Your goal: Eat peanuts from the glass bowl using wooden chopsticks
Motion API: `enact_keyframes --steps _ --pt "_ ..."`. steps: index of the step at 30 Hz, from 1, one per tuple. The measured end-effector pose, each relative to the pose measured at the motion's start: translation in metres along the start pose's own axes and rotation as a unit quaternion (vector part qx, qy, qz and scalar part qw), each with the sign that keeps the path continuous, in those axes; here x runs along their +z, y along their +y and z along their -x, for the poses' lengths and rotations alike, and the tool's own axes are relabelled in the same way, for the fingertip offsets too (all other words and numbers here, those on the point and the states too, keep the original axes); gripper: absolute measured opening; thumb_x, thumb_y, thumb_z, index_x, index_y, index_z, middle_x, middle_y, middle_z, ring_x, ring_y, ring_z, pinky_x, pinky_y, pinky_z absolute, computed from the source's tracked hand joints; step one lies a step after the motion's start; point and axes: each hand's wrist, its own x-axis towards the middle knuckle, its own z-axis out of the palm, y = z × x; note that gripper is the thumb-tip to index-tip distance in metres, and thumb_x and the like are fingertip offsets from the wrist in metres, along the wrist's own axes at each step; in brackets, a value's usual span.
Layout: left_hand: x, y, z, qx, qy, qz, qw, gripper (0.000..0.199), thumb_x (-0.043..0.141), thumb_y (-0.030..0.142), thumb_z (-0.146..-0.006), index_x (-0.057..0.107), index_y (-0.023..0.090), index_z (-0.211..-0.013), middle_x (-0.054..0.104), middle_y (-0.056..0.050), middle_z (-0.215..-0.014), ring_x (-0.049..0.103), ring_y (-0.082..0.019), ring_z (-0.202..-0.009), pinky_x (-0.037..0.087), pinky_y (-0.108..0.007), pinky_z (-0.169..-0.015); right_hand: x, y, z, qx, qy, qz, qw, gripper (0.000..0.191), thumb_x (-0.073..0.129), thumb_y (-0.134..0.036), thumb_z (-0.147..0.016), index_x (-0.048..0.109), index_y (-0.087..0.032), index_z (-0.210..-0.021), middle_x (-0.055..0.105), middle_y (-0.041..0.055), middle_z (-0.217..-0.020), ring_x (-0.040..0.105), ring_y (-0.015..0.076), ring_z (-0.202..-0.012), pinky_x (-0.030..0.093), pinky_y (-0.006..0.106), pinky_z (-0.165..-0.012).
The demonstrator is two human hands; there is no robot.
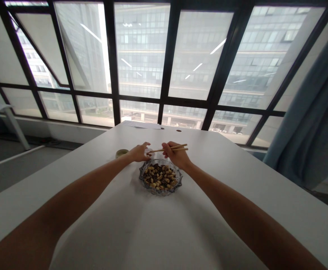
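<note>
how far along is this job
Done: probably little; a few dark pieces seem to sit in the small clear cup by the left hand.
In hand: the right hand holds light wooden chopsticks, tips at that cup.
Left: apparently most of the sorting, as pale nuts and dark seeds lie mixed in the scalloped clear glass bowl.

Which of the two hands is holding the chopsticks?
The right hand: its chopsticks point across toward the left hand. That one, near the glass bowl's far rim, has none.
</note>
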Motion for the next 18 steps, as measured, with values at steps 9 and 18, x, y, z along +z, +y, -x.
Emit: enact_keyframes --steps 9,18 --pt "-0.016 0.009 0.018 0.093 -0.037 -0.055 0.993 0.059 0.055 0.046 -0.090 0.048 0.018 -0.142 0.051 -0.014 -0.150 0.047 -0.028 -0.139 0.033 -0.043 -0.116 -0.056 -0.004 0.038 0.067 0.037 -0.001 0.997 0.069 0.050 -0.083 -0.079 0.061 -0.017 -0.061 0.056 0.0029 -0.043 0.048 0.0110 -0.034 0.036 0.022 -0.034" --pt "-0.003 0.020 0.037 0.169 -0.013 -0.107 0.980 0.032 0.053 0.041 -0.094 0.070 0.027 -0.118 0.040 -0.006 -0.159 0.032 -0.027 -0.148 0.001 -0.054 -0.123 -0.056 -0.008 0.045 0.029 -0.034 0.065 0.997 0.067 0.045 -0.078 -0.087 0.060 -0.018 -0.061 0.057 0.0030 -0.045 0.049 0.0109 -0.037 0.037 0.022 -0.035"
